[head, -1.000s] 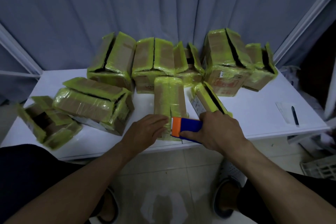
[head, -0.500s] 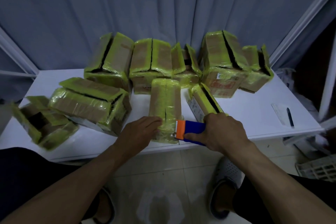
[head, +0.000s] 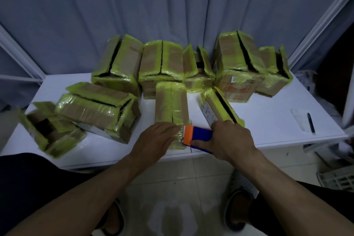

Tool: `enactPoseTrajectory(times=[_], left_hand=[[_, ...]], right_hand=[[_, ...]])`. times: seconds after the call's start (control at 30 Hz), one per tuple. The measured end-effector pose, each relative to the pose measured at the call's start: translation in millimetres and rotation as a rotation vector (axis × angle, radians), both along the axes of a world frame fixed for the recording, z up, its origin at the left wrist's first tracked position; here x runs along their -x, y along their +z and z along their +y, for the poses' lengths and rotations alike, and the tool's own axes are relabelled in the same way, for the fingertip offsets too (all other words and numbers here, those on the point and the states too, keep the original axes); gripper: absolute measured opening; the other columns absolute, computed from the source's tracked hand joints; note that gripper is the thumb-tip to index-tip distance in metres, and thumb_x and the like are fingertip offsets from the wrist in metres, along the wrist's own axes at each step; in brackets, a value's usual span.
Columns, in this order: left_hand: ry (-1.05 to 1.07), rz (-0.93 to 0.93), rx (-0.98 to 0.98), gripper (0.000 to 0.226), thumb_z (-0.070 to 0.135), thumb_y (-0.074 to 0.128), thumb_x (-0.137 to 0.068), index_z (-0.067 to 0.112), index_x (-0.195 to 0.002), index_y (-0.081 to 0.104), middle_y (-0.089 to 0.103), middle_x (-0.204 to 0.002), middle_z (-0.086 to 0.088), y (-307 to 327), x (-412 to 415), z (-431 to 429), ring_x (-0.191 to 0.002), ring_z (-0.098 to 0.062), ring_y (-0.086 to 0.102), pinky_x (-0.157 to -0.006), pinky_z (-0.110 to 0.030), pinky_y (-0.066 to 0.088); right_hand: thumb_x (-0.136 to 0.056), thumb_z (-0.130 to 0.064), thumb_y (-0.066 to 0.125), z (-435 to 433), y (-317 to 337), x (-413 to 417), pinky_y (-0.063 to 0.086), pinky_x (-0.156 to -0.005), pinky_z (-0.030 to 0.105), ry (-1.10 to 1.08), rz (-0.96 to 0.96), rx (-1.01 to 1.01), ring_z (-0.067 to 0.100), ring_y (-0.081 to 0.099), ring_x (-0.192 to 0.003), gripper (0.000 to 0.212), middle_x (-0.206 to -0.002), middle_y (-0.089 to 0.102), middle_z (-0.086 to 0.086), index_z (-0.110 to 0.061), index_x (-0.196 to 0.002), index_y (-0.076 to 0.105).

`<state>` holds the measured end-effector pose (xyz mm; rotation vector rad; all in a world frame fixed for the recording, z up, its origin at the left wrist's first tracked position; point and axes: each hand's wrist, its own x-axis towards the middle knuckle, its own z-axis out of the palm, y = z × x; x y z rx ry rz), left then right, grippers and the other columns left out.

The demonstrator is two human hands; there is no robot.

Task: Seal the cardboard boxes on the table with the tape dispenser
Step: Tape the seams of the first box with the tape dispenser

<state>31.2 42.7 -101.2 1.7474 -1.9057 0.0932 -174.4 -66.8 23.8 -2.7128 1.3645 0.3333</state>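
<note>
While held flat at near bench edge: narrow upright cardboard box wrapped in yellow-green tape (head: 171, 108), centre seam facing up, long axis running away from wearer.

Left hand (head: 156, 139): palm down, fingers spread and loose, pressing near end of narrow box; no closed grip, nothing clasped. Right hand (head: 229, 141): grip wrapped shut around blue-and-orange handheld tape dispenser (head: 197, 137), orange nose touching near right corner of box, blue body pointing right.

Step in hand, judged: starting or finishing a strip at near end of seam. Advice:
- keep left palm firm so light box cannot slide off white bench (head: 268, 120);
- centre dispenser nose on seam, not beside it;
- draw steadily along full length, pressing down so tape bonds both flaps;
- tear with a sharp tilt of blade end, then smooth tail over edge.

Risk, judged: box sits right at bench lip; a sideways pull may tip it floorward.

Other stock on bench: about eight further tape-wrapped cardboard boxes, several with dark open slits along top, e.g. large rear right box (head: 237, 57); flat long box at left (head: 95, 109). Dark pen (head: 310, 121) on paper slip, far right, well apart.

Change against half a second earlier: little. Left hand advanced slightly over box end, closer to dispenser nose; dispenser and box essentially unmoved; view marginally shifted.
</note>
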Motion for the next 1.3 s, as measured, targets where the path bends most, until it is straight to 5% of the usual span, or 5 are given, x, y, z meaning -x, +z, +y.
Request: enactPoseTrajectory(times=[0.4, 0.67, 0.9, 1.13, 1.3], left_hand=[[-0.047, -0.040, 0.013, 0.036, 0.023, 0.038, -0.104, 0.016, -0.121, 0.070, 0.068, -0.120, -0.002, -2.2, -15.2, -0.2, -0.112, -0.018, 0.063, -0.100, -0.034, 0.050], [0.008, -0.133, -0.077, 0.068, -0.013, 0.070, -0.070, 0.024, -0.127, 0.061, 0.064, -0.113, -0.002, 4.9, -4.2, -3.3, -0.102, -0.023, 0.057, -0.071, -0.030, 0.055], [0.037, -0.061, -0.065, 0.035, 0.037, 0.055, -0.097, 0.029, -0.130, 0.065, 0.060, -0.106, 0.001, 13.5, 4.1, -2.8, -0.100, -0.017, 0.054, -0.069, -0.026, 0.048], [0.046, -0.069, -0.079, 0.038, 0.020, 0.074, -0.088, 0.028, -0.124, 0.068, 0.060, -0.107, -0.004, 5.6, 0.3, -7.0, -0.102, -0.023, 0.058, -0.059, -0.034, 0.057], [0.052, -0.028, -0.046, 0.030, 0.034, 0.054, -0.097, 0.031, -0.123, 0.068, 0.057, -0.106, -0.003, 4.4, -1.5, -7.5, -0.101, -0.022, 0.053, -0.055, -0.032, 0.053]], right_hand=[[-0.066, -0.097, 0.052, -1.8, 10.6, 23.1, 0.057, -0.072, 0.034, -0.044, -0.086, -0.126, 0.017, 0.064, -0.079, 0.077, -0.087, 0.063, -0.005, -0.026, -0.094, 0.062], [-0.065, -0.098, 0.050, -7.0, -0.8, 27.1, 0.054, -0.069, 0.032, -0.061, -0.072, -0.037, 0.020, 0.064, -0.081, 0.080, -0.092, 0.064, -0.003, -0.026, -0.099, 0.061], [-0.063, -0.100, 0.047, -4.6, -2.6, 30.2, 0.056, -0.070, 0.033, -0.052, -0.083, -0.024, 0.020, 0.065, -0.080, 0.083, -0.091, 0.064, -0.003, -0.025, -0.094, 0.059], [-0.066, -0.099, 0.049, 3.1, -1.0, 40.0, 0.056, -0.068, 0.032, -0.073, -0.154, -0.070, 0.017, 0.066, -0.075, 0.077, -0.083, 0.063, -0.005, -0.025, -0.086, 0.058], [-0.065, -0.098, 0.050, 2.1, 4.8, 53.2, 0.046, -0.057, 0.028, -0.078, -0.155, -0.058, 0.013, 0.061, -0.067, 0.074, -0.075, 0.057, -0.009, -0.026, -0.081, 0.054]])
